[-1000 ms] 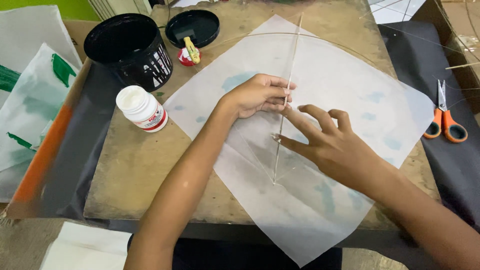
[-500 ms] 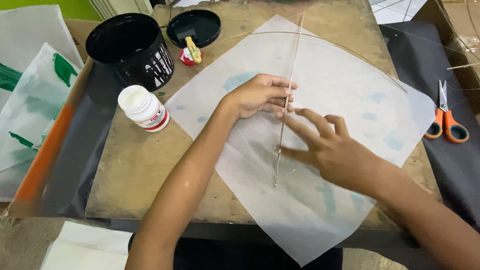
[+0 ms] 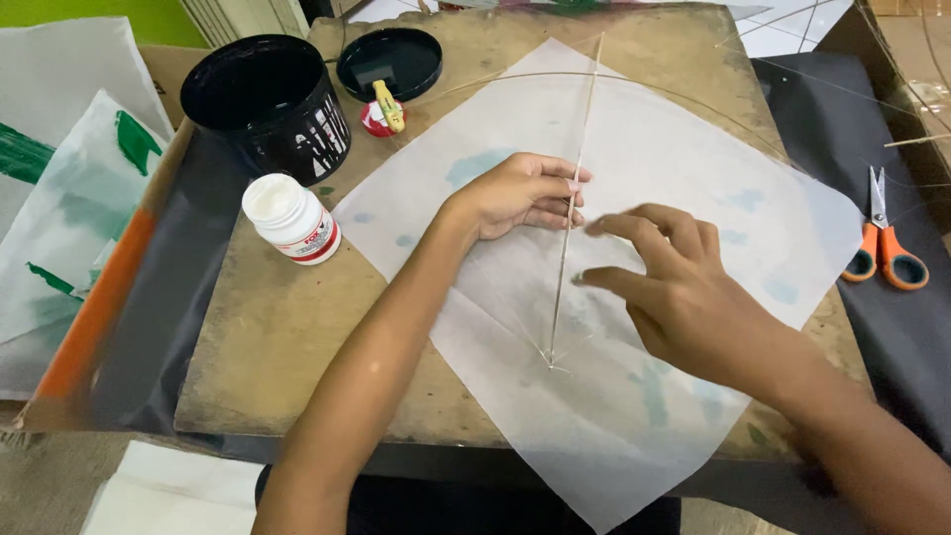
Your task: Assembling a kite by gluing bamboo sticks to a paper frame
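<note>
I see both hands over a sheet of thin white paper (image 3: 693, 178) spread diamond-wise on the worn wooden table (image 3: 287, 337). A thin straight stick (image 3: 575, 198) lies along the middle of the sheet, running from its far corner down towards me, and a second thin stick (image 3: 693, 94) arches across the upper part of the paper and crosses it.

My left hand (image 3: 520, 193) rests on the paper just left of the straight stick, its fingertips (image 3: 577, 175) curled in against the stick and pinching it. My right hand (image 3: 684, 287) sits just right of the stick, fingers spread and loose, holding nothing; its fingertips look slightly blurred, and I cannot tell whether they touch the paper. The 2 hands are near each other with the stick between them.

On the far left of the table stands a black tub (image 3: 267, 104), open, with its black lid (image 3: 391, 61) lying beside it. A small red-capped item (image 3: 381, 114) lies just in front of the lid. A white bottle (image 3: 290, 218) stands nearer me, left of the paper. Orange-handled scissors (image 3: 887, 248) lie on dark cloth (image 3: 901, 337) at the right, well apart from the hands.
</note>
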